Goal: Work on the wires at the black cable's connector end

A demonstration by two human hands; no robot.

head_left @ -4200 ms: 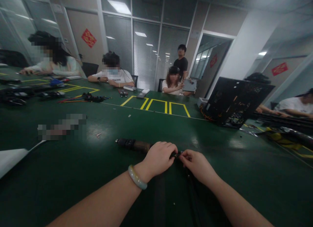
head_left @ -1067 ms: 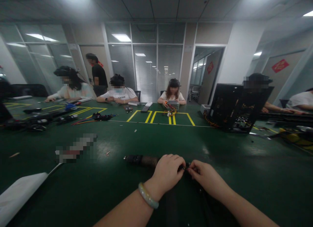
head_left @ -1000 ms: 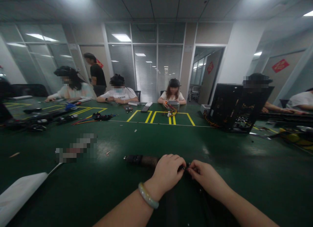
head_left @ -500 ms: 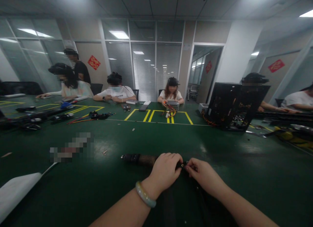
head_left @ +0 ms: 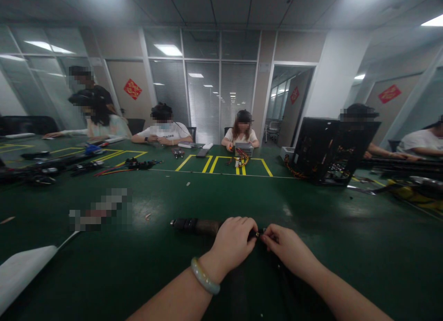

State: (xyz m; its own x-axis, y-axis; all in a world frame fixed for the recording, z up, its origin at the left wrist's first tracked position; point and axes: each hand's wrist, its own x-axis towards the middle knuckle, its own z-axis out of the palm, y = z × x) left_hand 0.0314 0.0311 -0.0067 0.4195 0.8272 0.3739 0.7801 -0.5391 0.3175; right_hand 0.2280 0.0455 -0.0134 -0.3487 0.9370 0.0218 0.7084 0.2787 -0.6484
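Observation:
A dark, rod-shaped piece (head_left: 206, 227) with a brown middle, a black collar and a metal tip at its left end lies across the green table. My left hand (head_left: 233, 240), a pale bangle on its wrist, curls over this piece's right part with closed fingers and hides much of it. Just beside it, my right hand (head_left: 280, 241) pinches at that same end. Between the fingertips of both hands shows a small brassy bit (head_left: 257, 234); what it belongs to I cannot make out. A dark band or cable trails from the hands toward me, hard to see against the table.
A white sheet (head_left: 26, 272) lies at front left. A black computer case (head_left: 337, 150) stands at back right. Dark parts with coloured wires (head_left: 138, 163) lie at left. Across the green table (head_left: 194, 194), marked with yellow tape, several people sit; one person stands behind them.
The standing person at the far left has moved leftward. My two hands keep almost the same place and grip; the view has shifted slightly.

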